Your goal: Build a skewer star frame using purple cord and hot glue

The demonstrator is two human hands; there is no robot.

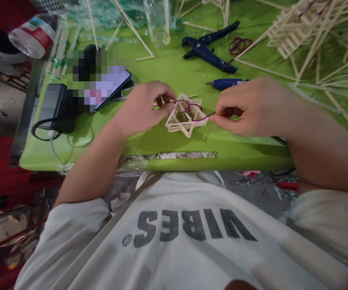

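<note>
A small star-shaped frame of stacked thin wooden sticks (188,129) rests on the green table in front of me. Purple cord (203,119) loops over its top and runs out to the right. My right hand (249,106) pinches the end of that cord between thumb and forefinger. At the frame's left side, my left hand (149,106) has thumb and fingertips closed on its upper left edge, where the cord also passes. Whether those fingertips grip cord, sticks or both is hard to make out.
Behind the star lie a blue pen-like tool (226,83) and dark blue cutters (211,48). A phone (113,88) and a black charger block (57,106) are on the left. A clear bottle (158,24) stands at the back; larger stick structures (294,32) fill the right.
</note>
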